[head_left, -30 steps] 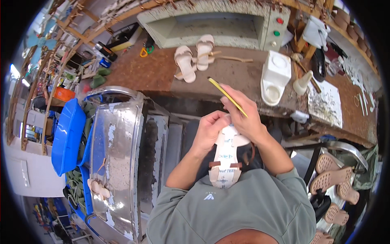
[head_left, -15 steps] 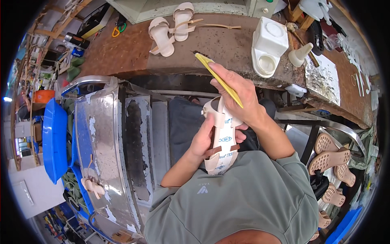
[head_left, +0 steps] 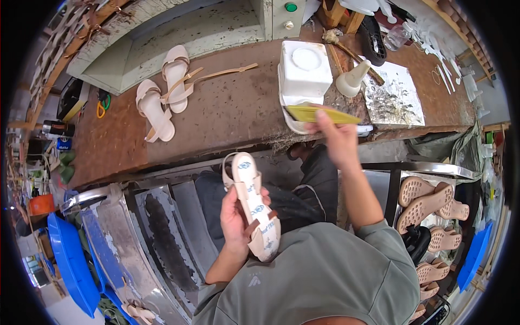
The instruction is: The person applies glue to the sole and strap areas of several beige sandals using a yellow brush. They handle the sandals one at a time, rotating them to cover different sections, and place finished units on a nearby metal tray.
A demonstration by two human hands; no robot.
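My left hand (head_left: 236, 216) grips a cream strappy sandal (head_left: 253, 205) over my lap, its insole turned up and its toe pointing away from me. My right hand (head_left: 337, 140) is stretched out to the bench edge and holds a flat yellow spatula-like tool (head_left: 318, 113). The tool's tip lies at the rim of a white plastic tub (head_left: 304, 77) on the brown workbench (head_left: 233, 111).
Two more cream sandals (head_left: 162, 92) with loose straps lie on the bench at the left. A white squeeze bottle (head_left: 353, 79) and stained paper (head_left: 391, 93) sit right of the tub. A rack of tan shoe soles (head_left: 428, 203) stands at my right, blue bins (head_left: 64, 254) at my left.
My right hand left the sandal and reached forward to the white tub with the yellow tool. My left hand keeps the sandal, now lower and tilted. The camera view shifted.
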